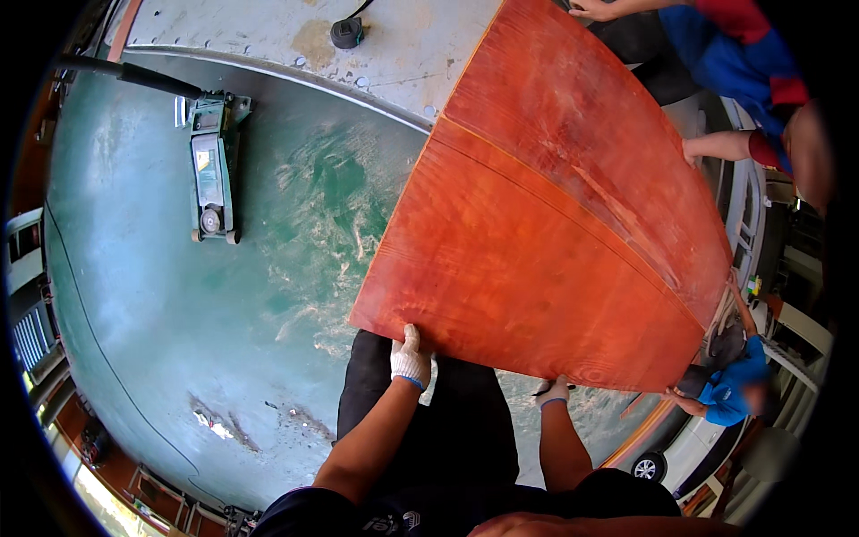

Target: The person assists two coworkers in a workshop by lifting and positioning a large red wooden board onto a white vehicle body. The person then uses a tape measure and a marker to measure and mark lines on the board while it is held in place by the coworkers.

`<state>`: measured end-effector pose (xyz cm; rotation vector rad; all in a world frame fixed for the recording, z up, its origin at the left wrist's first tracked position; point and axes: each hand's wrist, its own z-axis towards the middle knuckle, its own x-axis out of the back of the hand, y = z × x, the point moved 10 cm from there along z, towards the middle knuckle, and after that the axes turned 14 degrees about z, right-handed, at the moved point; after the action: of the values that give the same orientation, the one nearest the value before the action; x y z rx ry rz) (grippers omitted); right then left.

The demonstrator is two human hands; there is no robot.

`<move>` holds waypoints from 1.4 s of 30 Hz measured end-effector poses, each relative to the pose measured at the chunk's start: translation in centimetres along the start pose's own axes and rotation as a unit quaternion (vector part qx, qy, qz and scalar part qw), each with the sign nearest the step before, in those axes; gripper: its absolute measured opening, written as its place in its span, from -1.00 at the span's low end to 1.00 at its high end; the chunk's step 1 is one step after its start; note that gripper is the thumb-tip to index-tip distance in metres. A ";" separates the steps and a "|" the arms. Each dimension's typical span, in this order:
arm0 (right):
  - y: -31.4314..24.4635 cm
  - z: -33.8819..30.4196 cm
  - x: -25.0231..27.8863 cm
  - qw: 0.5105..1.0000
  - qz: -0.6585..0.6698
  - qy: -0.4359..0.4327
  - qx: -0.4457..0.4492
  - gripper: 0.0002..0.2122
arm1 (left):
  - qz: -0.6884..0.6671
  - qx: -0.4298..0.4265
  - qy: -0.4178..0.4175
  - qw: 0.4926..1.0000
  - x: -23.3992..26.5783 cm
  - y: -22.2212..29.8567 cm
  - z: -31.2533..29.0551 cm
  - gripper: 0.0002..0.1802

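Note:
A large reddish-brown plywood sheet (519, 259) stretches from in front of my legs to the far edge of the view, with a long seam line across it. My left hand (411, 361), in a white knit glove, grips its near edge close to the left corner, thumb on top. Farther right along that edge, my right hand (555, 391), also gloved, is closed at the sheet's rim, its fingers partly hidden. A small dark thing shows beside those fingers; its kind is unclear. One co-worker's hand (693, 152) touches the sheet's far right edge, and another co-worker's hand (684, 401) its near right corner.
A grey metal platform (259, 36) lies at the far left, with a black tape measure (347, 33) on it. On the green floor (179, 313) stands a floor jack (210, 166) with a long handle. Two co-workers and a white car (702, 456) are at the right.

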<state>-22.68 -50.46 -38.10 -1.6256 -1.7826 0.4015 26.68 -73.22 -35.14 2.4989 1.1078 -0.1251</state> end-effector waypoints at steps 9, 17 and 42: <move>3.4 -6.7 -3.4 0.997 0.069 -0.029 -0.010 -0.81 | -0.009 0.062 -0.049 0.997 1.6 1.6 2.1 -0.41; 6.0 -8.0 -3.6 0.989 0.135 -0.064 0.012 -0.73 | 0.434 -0.167 0.062 0.883 1.3 23.5 5.5 -0.14; 11.8 -18.1 -6.5 0.974 0.226 -0.004 -0.004 -0.75 | 0.585 -0.209 -0.179 0.763 -23.9 24.5 14.8 -0.29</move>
<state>-1.94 -58.58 -34.39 -2.0377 -1.4085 0.6052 29.35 -110.39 -34.96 2.1495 -0.6164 0.0143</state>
